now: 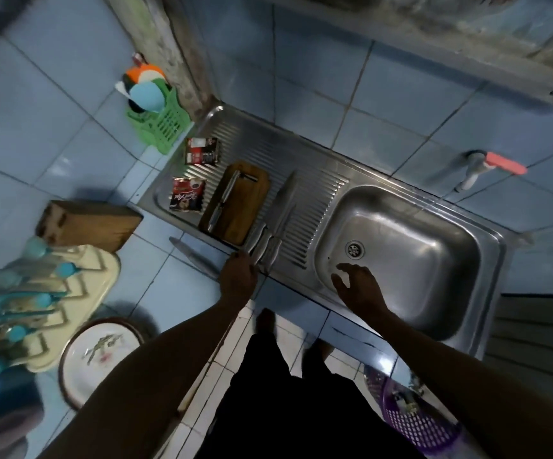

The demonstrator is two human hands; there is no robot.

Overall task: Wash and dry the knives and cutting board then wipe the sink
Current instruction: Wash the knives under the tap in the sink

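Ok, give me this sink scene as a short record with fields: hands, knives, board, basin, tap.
left hand: at the handles of the knives on the drainboard; grip unclear
right hand: open, over the sink basin
cutting board: wooden, on the drainboard, one knife lying on it
counter knife: on the tiles left of the sink
basin: nothing in it
tap: no water running
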